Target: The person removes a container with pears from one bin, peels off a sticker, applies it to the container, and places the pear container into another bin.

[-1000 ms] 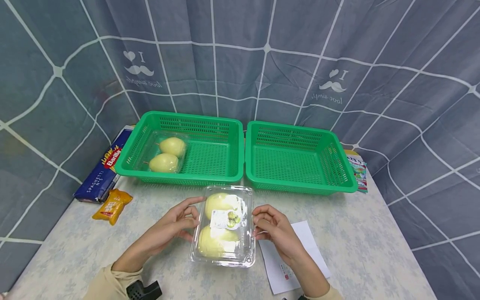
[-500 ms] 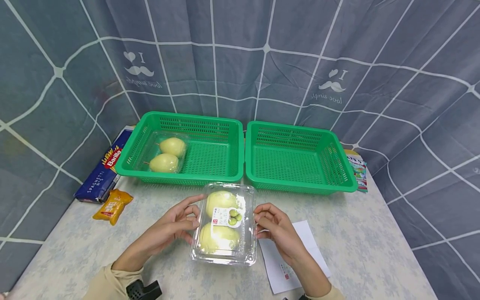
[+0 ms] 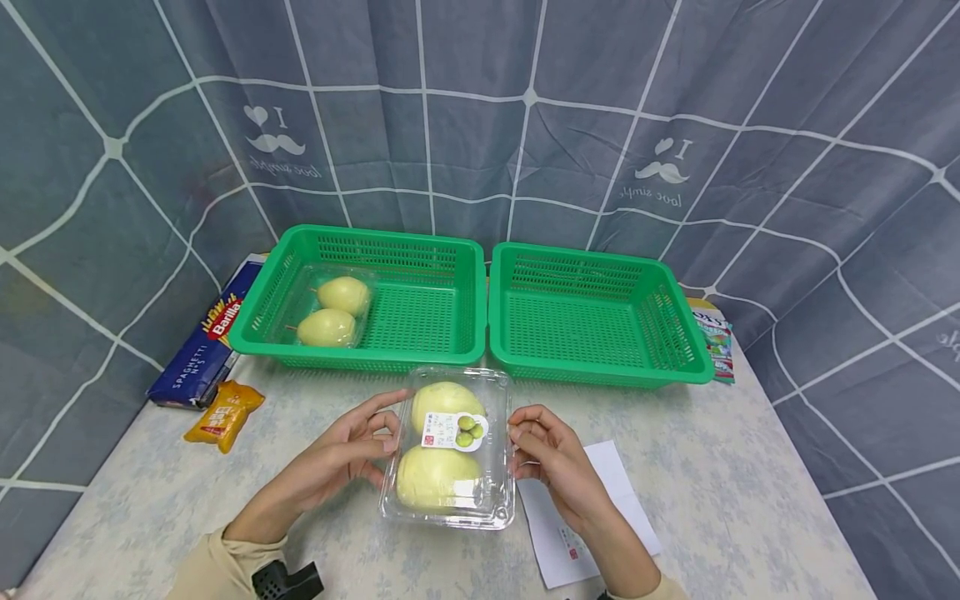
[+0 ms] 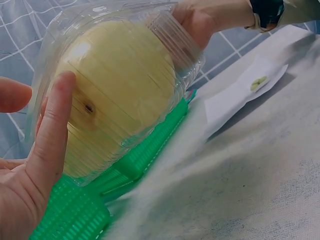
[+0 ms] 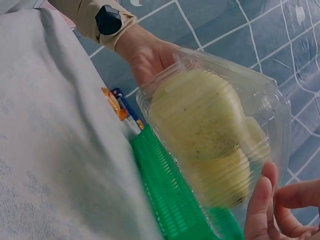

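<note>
clamshell (image 3: 448, 454): clear, pale yellow-green pears, white label | baskets (image 3: 592, 312) beyond hands: green mesh | backdrop (image 3: 480, 125): grey-blue, white grid

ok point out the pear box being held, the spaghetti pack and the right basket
pear box (image 3: 438, 487), head view, clear lid over the near pear
spaghetti pack (image 3: 197, 354), head view, blue face
right basket (image 3: 600, 377), head view, near rim

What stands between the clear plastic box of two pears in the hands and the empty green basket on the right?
Nothing visible lies between the clear plastic pear box and the empty right green basket except that basket's own near wall. Both hands, left hand and right hand, hold the box's sides.
</note>
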Available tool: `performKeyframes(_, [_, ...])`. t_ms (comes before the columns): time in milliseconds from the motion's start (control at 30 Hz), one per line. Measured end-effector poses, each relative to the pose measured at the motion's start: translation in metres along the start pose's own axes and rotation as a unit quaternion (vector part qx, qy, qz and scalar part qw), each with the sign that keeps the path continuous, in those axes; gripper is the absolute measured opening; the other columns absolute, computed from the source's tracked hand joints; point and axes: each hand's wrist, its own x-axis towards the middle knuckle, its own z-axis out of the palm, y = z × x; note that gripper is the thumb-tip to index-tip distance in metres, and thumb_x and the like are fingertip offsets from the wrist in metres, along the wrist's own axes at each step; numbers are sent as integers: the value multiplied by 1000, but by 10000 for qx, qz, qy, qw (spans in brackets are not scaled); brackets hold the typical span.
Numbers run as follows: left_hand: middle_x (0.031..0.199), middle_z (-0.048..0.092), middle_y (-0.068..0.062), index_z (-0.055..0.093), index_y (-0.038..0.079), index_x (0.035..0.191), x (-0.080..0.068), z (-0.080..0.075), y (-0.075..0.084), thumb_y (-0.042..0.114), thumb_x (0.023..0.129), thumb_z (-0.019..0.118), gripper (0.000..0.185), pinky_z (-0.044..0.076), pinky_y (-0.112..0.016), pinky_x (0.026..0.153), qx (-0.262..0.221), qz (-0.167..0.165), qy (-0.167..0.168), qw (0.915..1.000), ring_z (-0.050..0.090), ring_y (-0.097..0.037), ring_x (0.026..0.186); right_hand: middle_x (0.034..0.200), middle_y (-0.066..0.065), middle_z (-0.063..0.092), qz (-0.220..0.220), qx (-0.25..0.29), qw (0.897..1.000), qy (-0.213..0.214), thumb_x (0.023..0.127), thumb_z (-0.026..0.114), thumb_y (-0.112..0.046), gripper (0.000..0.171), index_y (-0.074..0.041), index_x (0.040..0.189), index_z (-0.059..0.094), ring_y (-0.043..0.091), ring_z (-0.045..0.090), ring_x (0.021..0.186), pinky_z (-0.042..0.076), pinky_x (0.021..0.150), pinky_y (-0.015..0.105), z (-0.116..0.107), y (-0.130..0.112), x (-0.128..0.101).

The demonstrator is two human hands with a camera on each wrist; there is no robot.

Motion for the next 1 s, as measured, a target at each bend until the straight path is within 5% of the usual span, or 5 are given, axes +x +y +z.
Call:
performKeyframes(400, [98, 52, 8, 18, 2, 158, 1, 1, 1, 0, 99, 51, 67, 60, -23, 64, -66, 59, -55, 9999, 58, -2, 80, 81, -10, 59, -56, 108, 9999, -40, 101, 59, -19, 13, -17, 113, 54, 4, 60, 68, 51, 66, 21, 1, -2, -1])
performKeyframes(1000, [103, 51, 5, 18, 6, 159, 3, 5, 3, 1, 100, 51, 68, 61, -28, 66, 61, 42, 20, 10000, 59, -4, 83, 86, -8, 59, -49, -52, 10000, 65, 101, 59, -19, 22, -12, 121, 53, 6, 60, 76, 52, 72, 23, -2, -12, -4])
